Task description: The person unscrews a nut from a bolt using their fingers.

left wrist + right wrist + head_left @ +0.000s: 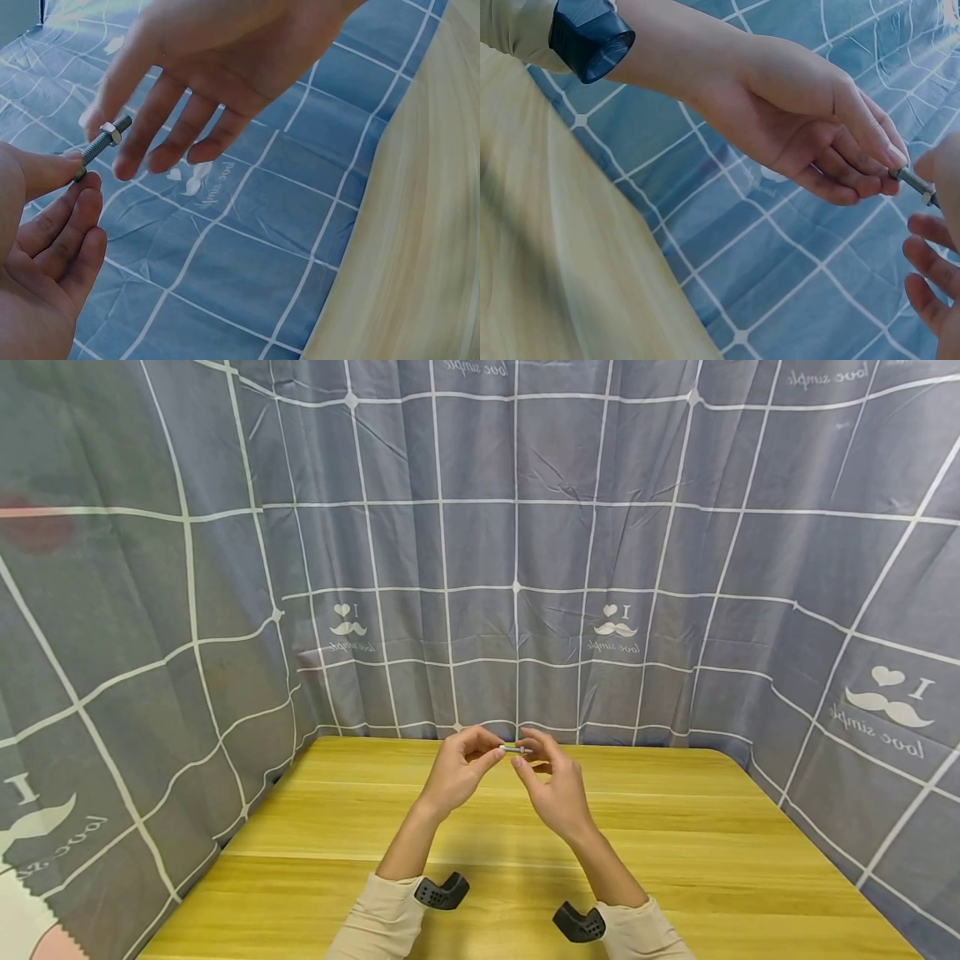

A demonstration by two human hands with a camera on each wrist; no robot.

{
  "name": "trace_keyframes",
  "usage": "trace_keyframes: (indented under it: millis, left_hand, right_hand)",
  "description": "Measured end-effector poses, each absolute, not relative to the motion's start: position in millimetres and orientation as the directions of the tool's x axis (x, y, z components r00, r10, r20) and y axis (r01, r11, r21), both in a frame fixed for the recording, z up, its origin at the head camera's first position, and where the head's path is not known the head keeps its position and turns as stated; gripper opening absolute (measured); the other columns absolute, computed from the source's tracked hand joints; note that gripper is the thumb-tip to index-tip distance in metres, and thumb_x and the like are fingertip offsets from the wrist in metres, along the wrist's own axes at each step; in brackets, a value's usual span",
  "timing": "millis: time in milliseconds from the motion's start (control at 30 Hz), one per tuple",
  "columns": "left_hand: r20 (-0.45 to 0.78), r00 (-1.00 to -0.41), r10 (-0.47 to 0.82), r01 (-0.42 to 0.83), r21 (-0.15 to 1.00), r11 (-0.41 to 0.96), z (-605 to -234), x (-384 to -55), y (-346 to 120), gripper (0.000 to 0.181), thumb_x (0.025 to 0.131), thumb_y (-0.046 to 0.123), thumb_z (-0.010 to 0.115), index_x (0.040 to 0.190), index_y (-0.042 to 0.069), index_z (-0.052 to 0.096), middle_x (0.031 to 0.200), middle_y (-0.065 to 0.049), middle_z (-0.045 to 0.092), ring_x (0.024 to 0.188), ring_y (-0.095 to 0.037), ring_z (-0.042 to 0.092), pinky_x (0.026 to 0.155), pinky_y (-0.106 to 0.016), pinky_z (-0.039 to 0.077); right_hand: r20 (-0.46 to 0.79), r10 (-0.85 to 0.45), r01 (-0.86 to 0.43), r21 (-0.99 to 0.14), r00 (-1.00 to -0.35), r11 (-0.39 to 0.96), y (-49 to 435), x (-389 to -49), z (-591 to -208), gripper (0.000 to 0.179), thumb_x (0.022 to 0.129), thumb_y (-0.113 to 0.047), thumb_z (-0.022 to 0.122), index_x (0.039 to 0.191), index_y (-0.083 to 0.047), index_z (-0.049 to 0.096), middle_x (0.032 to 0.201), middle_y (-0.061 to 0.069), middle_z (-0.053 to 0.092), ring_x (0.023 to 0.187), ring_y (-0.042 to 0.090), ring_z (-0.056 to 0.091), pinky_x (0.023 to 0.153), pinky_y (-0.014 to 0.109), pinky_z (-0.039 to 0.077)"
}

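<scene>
A metal bolt [97, 147] carries a hex nut [111, 133] on its thread, close to its free end. My left hand [458, 772] pinches the opposite end of the bolt between thumb and fingertips, as the right wrist view also shows. The right hand [553, 789] is held around the nut end, its fingers loosely bent and spread. In the left wrist view a gap shows between its lower fingers and the nut. Both hands hold this work up above the far part of the wooden table [495, 877].
A grey curtain [555, 543] with white grid lines hangs behind the table's far edge and along both sides. Black wrist devices [442, 891] sit at the cuffs of the beige sleeves [382, 914].
</scene>
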State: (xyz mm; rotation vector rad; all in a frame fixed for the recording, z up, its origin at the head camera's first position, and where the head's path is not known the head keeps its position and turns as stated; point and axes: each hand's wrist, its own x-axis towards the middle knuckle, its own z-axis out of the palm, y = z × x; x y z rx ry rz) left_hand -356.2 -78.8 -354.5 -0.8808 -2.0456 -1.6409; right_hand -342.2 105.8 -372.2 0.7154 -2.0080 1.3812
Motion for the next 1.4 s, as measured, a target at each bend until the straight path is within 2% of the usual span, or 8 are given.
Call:
trace_keyframes:
  millis: [200,400,533,700,933,1133,1267,1400]
  left_hand:
    - [0.648,-0.724,0.237,0.682,0.724,0.103,-357.3,-358.5,-80.3,0.006,0.099,0.0,0.068,0.103,-0.002,0.072,0.093,-0.016,0.072,0.089,-0.032,0.068,0.085,-0.039,0.055]
    - [0.651,-0.719,0.242,0.687,0.719,0.107,-357.9,-359.1,-81.3,0.006,0.099,0.002,0.069,0.103,0.0,0.073,0.093,-0.014,0.072,0.088,-0.026,0.067,0.084,-0.035,0.055]
    - [0.655,-0.715,0.243,0.69,0.716,0.102,-358.3,-359.7,-81.1,0.006,0.099,0.002,0.069,0.103,0.0,0.073,0.092,-0.011,0.072,0.088,-0.03,0.068,0.084,-0.035,0.055]
    - [0.656,-0.714,0.246,0.691,0.716,0.097,-359.0,-360.0,-81.4,0.006,0.099,0.001,0.069,0.103,-0.001,0.072,0.092,-0.013,0.071,0.089,-0.035,0.068,0.085,-0.037,0.055]
    - [0.651,-0.718,0.246,0.688,0.718,0.106,-357.0,-358.5,-81.7,0.006,0.099,0.002,0.069,0.103,0.0,0.072,0.092,-0.013,0.071,0.088,-0.026,0.067,0.086,-0.036,0.055]
    - [0.649,-0.722,0.24,0.686,0.717,0.125,-355.9,-358.3,-80.2,0.006,0.098,-0.004,0.067,0.102,-0.004,0.071,0.091,-0.014,0.071,0.088,-0.03,0.068,0.085,-0.038,0.055]
    - [0.65,-0.724,0.23,0.686,0.715,0.136,-356.4,-359.7,-78.9,0.006,0.096,-0.01,0.066,0.102,-0.009,0.069,0.091,-0.021,0.069,0.087,-0.034,0.067,0.084,-0.038,0.055]
    - [0.645,-0.729,0.23,0.679,0.723,0.125,-356.7,-359.3,-79.7,0.006,0.098,-0.005,0.067,0.103,-0.004,0.071,0.091,-0.017,0.071,0.087,-0.029,0.067,0.084,-0.035,0.055]
  right_hand:
    - [0.73,-0.063,-0.707,-0.632,-0.68,0.317,106.6,-342.7,-372.8,0.017,0.101,-0.006,0.068,0.117,-0.004,0.072,0.106,0.006,0.075,0.098,0.023,0.069,0.082,0.043,0.057]
    - [0.735,-0.086,-0.723,-0.628,-0.672,0.287,106.5,-341.5,-371.8,0.038,0.099,-0.006,0.071,0.136,-0.005,0.062,0.126,0.012,0.069,0.11,0.031,0.067,0.088,0.051,0.056]
    - [0.736,-0.064,-0.714,-0.626,-0.673,0.313,107.0,-342.5,-372.7,0.021,0.102,-0.012,0.068,0.123,-0.006,0.071,0.11,0.007,0.075,0.1,0.024,0.07,0.082,0.045,0.057]
    - [0.763,-0.067,-0.737,-0.592,-0.643,0.325,107.4,-343.2,-372.4,0.012,0.099,-0.002,0.069,0.109,-0.006,0.075,0.098,0.002,0.075,0.091,0.02,0.069,0.077,0.043,0.057]
    - [0.735,-0.071,-0.713,-0.623,-0.674,0.321,106.4,-341.9,-371.5,0.029,0.099,-0.007,0.071,0.128,-0.005,0.069,0.114,0.008,0.074,0.099,0.026,0.069,0.082,0.049,0.057]
    - [0.73,-0.071,-0.702,-0.619,-0.68,0.353,105.8,-343.8,-371.7,0.014,0.102,-0.008,0.067,0.114,-0.004,0.074,0.097,0.001,0.075,0.088,0.02,0.07,0.077,0.039,0.058]
    - [0.737,-0.089,-0.718,-0.611,-0.67,0.333,105.6,-342.1,-370.8,0.028,0.097,-0.004,0.072,0.125,-0.005,0.069,0.111,0.007,0.074,0.095,0.024,0.07,0.081,0.046,0.058]
    - [0.716,-0.097,-0.701,-0.633,-0.691,0.328,105.9,-341.3,-371.7,0.033,0.099,-0.01,0.071,0.131,-0.005,0.066,0.114,0.007,0.074,0.095,0.024,0.069,0.08,0.047,0.058]
